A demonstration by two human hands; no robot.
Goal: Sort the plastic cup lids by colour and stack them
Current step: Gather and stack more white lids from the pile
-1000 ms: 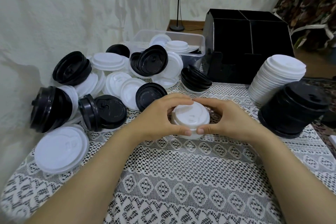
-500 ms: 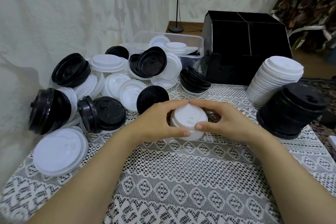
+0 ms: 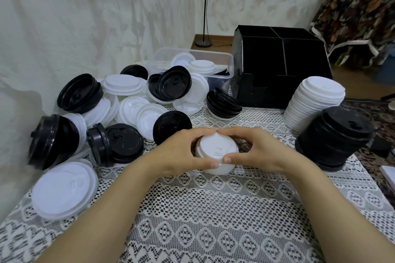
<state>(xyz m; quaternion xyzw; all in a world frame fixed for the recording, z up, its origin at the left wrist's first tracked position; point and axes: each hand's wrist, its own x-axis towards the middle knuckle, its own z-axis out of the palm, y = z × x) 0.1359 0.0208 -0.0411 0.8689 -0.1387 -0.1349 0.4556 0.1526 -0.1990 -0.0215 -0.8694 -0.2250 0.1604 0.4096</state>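
A small stack of white lids (image 3: 215, 151) stands on the lace tablecloth (image 3: 213, 220) at the middle. My left hand (image 3: 179, 153) and my right hand (image 3: 258, 151) curl round it from both sides, with thumbs and forefingers meeting along its rim. On the right, a tall stack of white lids (image 3: 314, 104) leans behind a stack of black lids (image 3: 333, 136). A mixed heap of black and white lids (image 3: 119, 109) covers the left and back of the table.
A clear plastic tub (image 3: 192, 64) with a few lids stands at the back. A black divided box (image 3: 280, 66) sits at the back right. A large white lid (image 3: 64, 190) lies near the left front. The wall runs close along the left.
Both hands stay round the small white stack in the same spot. The fingertips have closed a little tighter over its top.
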